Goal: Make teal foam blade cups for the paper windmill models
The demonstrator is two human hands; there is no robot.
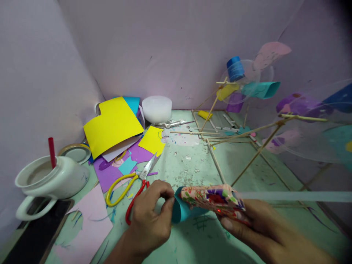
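My left hand (150,220) pinches the edge of a curved teal paper piece (189,214) between thumb and fingers, low in the middle of the head view. My right hand (261,223) is closed around a hot glue gun (213,196) covered in floral wrapping, with a small red light lit. A translucent glue stick (297,197) juts from its back, to the right. The gun's front end lies over the teal paper, close to my left fingertips; its nozzle is hard to make out. Just beyond my left hand lie scissors (143,174) with one yellow and one red handle.
At left are a white pot (68,172) holding a red stick, a dark phone-like slab (33,234) and pink paper (93,223). Yellow card (112,126) and a white bowl (156,109) stand behind. A wooden stick frame (255,161) with clear discs and coloured paper cups fills the right.
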